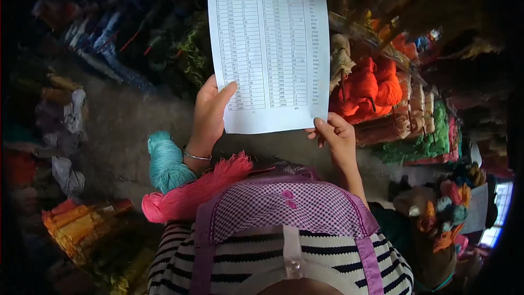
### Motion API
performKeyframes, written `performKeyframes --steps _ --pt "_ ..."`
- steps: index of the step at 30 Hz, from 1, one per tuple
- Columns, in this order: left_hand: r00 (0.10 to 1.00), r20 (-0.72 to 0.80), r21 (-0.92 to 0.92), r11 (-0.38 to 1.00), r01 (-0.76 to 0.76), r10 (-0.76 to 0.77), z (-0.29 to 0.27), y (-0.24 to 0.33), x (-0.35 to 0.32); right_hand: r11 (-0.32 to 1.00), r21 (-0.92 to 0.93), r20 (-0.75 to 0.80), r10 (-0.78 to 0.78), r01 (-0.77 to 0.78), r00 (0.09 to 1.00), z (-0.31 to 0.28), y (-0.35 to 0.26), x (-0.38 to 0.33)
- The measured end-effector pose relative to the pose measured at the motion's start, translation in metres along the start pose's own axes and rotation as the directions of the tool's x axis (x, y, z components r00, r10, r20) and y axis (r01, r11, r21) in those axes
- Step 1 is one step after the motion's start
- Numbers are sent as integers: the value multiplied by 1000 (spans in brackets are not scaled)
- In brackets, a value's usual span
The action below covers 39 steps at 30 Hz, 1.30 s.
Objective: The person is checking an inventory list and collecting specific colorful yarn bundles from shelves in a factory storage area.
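Note:
A white printed sheet of paper [284, 117], covered in table columns, is held up in front of me. My left hand [210, 112] grips its lower left edge, with the thumb lying over the front. At the lower right corner my right hand [337, 134] pinches the sheet between thumb and fingers. A teal skein of yarn [168, 164] and a pink skein of yarn [199, 188] lie against my left forearm, near a bracelet [196, 155] on that wrist. How the skeins are supported is hidden.
Orange-red skeins [371, 90] hang on a rack at the right, with green yarn [415, 145] below. Orange-yellow bundles [82, 226] stand at the lower left, and blue yarn [106, 43] at the upper left. A sack-like container [426, 246] with several coloured skeins is at the lower right.

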<state>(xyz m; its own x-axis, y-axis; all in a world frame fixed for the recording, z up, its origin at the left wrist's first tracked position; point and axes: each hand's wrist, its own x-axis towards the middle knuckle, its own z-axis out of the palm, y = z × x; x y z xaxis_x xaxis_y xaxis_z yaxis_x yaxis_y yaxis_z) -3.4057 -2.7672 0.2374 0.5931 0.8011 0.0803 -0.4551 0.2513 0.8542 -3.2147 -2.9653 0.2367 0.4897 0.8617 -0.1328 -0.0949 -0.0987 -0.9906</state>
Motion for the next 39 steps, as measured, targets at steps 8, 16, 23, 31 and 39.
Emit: performKeyframes --steps 8,16,23,31,39 --pt "973 -229 206 977 45 3 -20 21 -67 997 -66 249 61 -46 967 16 10 23" --pt "812 -576 79 995 -62 97 -78 57 -145 992 -119 574 111 -51 811 116 22 49" --pt "701 -696 68 986 -153 157 -173 78 -198 970 -243 732 198 -23 652 240 43 78" --pt "528 -804 166 956 -243 274 -293 172 -246 975 -223 868 193 11 457 431 44 86" --pt "443 -846 293 953 -81 297 -420 225 -240 927 -372 848 316 54 425 559 86 146"
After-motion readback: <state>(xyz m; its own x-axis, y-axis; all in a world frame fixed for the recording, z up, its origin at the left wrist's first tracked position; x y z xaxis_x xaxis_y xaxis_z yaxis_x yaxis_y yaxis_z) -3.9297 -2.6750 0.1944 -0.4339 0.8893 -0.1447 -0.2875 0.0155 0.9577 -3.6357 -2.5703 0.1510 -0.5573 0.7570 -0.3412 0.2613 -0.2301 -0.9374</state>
